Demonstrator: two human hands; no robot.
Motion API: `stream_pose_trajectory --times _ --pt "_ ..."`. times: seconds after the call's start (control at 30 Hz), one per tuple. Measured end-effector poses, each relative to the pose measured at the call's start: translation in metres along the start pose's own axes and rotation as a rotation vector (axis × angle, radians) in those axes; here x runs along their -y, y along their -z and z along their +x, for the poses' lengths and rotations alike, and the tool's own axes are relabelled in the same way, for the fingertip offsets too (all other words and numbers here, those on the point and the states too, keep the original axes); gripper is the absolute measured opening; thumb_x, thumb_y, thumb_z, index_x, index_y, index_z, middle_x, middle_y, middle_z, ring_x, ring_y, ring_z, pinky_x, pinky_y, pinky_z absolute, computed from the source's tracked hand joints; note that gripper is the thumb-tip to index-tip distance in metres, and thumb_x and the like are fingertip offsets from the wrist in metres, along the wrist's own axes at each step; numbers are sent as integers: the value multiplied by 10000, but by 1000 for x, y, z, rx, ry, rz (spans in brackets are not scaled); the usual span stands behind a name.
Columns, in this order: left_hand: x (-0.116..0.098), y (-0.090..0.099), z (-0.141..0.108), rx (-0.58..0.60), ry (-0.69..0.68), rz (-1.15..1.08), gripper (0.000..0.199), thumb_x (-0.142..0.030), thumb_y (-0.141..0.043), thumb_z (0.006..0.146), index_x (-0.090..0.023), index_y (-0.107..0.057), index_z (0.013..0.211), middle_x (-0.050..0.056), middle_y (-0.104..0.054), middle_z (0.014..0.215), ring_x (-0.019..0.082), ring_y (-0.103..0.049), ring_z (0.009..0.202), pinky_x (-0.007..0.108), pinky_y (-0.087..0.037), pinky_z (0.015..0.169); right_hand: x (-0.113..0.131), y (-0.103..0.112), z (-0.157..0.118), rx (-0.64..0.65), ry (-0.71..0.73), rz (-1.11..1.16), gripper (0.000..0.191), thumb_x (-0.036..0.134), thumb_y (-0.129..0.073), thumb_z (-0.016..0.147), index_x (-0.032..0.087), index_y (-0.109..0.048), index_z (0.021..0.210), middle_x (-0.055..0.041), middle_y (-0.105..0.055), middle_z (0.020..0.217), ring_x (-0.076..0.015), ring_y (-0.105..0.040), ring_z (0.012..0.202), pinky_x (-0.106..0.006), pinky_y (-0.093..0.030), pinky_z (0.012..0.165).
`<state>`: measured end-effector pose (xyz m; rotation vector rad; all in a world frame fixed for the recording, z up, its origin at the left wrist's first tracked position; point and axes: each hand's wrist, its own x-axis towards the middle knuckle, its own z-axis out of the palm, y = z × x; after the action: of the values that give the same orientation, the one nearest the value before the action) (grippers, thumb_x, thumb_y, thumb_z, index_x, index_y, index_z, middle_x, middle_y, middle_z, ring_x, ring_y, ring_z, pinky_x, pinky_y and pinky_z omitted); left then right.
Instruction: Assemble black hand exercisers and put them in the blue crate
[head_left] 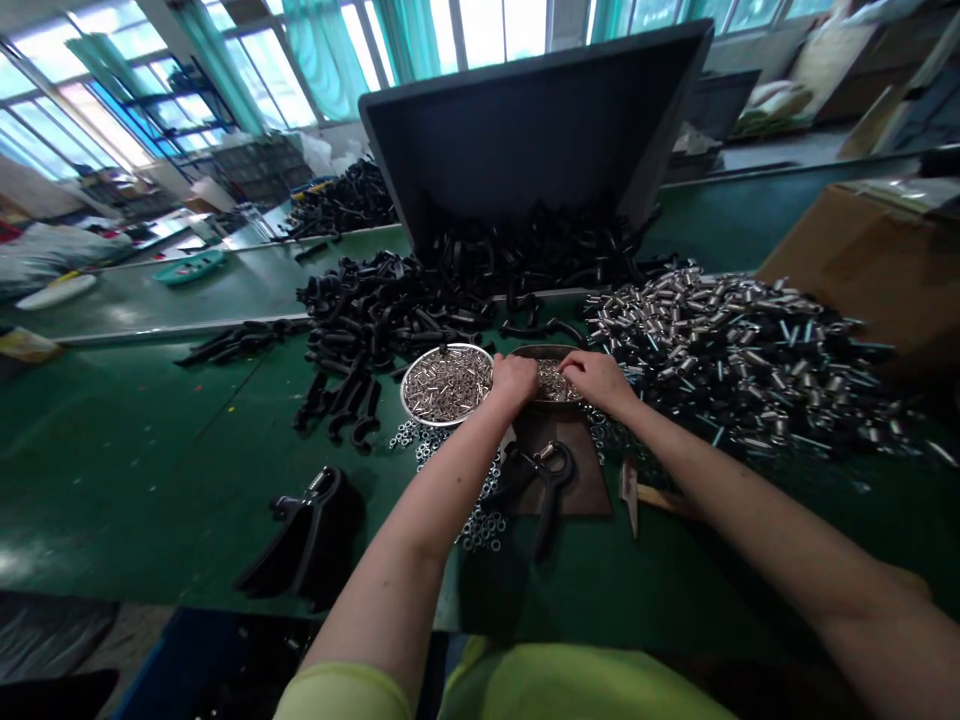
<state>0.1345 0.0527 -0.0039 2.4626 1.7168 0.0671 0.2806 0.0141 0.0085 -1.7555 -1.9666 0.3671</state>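
Observation:
My left hand (516, 380) is closed between two round dishes, its fingertips mostly hidden behind the knuckles. To its left lies the white-rimmed dish (406, 400) heaped with small metal pins (450, 383). My right hand (598, 380) reaches into the darker dish (541, 351), fingers pinched together over small metal parts (553, 380). Whatever either hand holds is too small to see. Below them, a black plastic clamp (553, 490) with a metal spring rests across a brown board (592, 480). Loose metal nuts (480, 525) are scattered beside the board.
A hammer (631, 495) lies right of the board. Springs and black parts form a large pile (735, 350) at right, before a cardboard box (862, 270). Black handles (375, 310) spill from a tipped grey bin (540, 130). Assembled black clamps (307, 540) stand at left.

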Motion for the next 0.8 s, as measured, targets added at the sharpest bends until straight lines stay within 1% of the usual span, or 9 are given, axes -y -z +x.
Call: stream_pose_trajectory --times 0.07,0.17,0.3,0.37,0.43,0.53,0.63,0.73,0.8 --pt "0 -3 2 8 7 -18 197 -183 -594 767 -123 -704 918 176 -690 971 278 -600 1003 409 -364 919 -1 3 -6 -15 -17 94 282 209 -434 759 177 -708 814 -42 -713 807 -184 -622 780 -270 -428 727" --pt "2 -3 -2 2 21 -77 176 -224 -624 749 -150 -711 883 160 -698 947 288 -610 985 406 -385 901 -4 4 -17 -9 -38 232 267 210 -423 748 172 -675 827 -25 -692 696 -161 -600 645 -260 -430 619" --pt "7 3 -13 -43 35 -227 175 -230 -574 784 -173 -718 867 134 -706 917 274 -627 927 380 -427 841 -8 0 -40 35 -38 394 211 217 -398 787 182 -573 900 -17 -692 720 -123 -565 546 -235 -422 533" --pt "11 6 -19 -71 31 -333 169 -232 -577 786 -190 -716 873 103 -710 909 247 -630 901 347 -440 822 -7 -4 -54 110 -36 537 162 252 -405 818 194 -511 926 -20 -695 771 -113 -558 531 -232 -424 514" --pt "14 9 -24 -91 28 -452 147 -218 -601 771 -197 -713 863 72 -714 886 213 -632 867 311 -447 806 -6 -6 -67 219 -43 683 133 289 -435 827 203 -475 921 -23 -692 819 -107 -545 525 -232 -417 495" --pt "20 10 -33 -109 26 -649 139 -201 -637 747 -174 -694 871 48 -712 866 168 -634 807 261 -463 745 -1 -8 -81 366 -85 735 142 306 -530 780 192 -520 864 -8 -657 775 -94 -505 525 -217 -367 467" --pt "25 7 -52 -113 22 -829 172 -237 -646 749 -146 -664 894 41 -704 837 137 -630 733 228 -467 661 2 -11 -85 435 -159 703 158 292 -611 708 165 -596 800 9 -593 663 -85 -468 525 -205 -307 450" --pt "29 0 -84 -100 35 -957 159 -262 -634 754 -134 -646 848 31 -688 745 121 -606 643 218 -452 597 2 -15 -82 458 -203 690 170 281 -634 667 149 -619 773 15 -560 611 -76 -435 497 -204 -275 434" --pt "32 -7 -109 -86 77 -1090 137 -263 -632 747 -138 -635 804 23 -676 707 117 -590 616 218 -438 584 2 -18 -79 474 -228 683 174 279 -638 653 147 -624 766 12 -565 615 -72 -424 491 -202 -262 427"
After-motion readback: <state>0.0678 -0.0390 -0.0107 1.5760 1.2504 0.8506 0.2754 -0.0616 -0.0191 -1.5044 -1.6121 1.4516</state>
